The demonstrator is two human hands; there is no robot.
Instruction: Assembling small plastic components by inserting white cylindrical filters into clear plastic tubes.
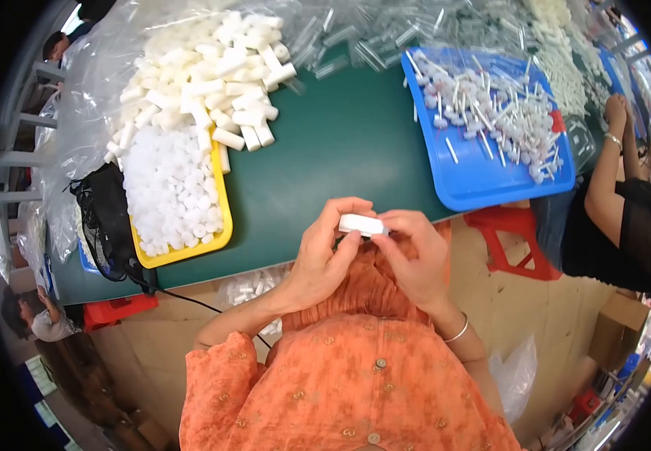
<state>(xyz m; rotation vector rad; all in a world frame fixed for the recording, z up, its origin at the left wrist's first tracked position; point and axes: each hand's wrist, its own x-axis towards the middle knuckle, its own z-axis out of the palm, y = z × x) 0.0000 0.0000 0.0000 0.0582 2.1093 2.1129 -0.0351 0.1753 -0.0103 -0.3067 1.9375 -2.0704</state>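
Fingertips and thumb of my left hand (325, 252) pinch the left part of a short, smooth white cylinder (361, 225), and those of my right hand (419, 252) close on its right end, where a small pale piece is mostly hidden. It lies crosswise between my hands, by the near edge of the green tabletop (325, 143).

At far left sits a black fabric bag (105, 218) with cords, just beside a yellow plastic tray (224, 222) heaped with small white rounded caps (171, 188). Beyond that tray spreads a pile of cream-coloured cylinders (205, 83). Clear tubes (367, 49) lie along the far middle. Farther right, a blue plastic tray (483, 184) holds thin white sticks with pale knobby heads (483, 105); right of it sits a co-worker in black (618, 203).
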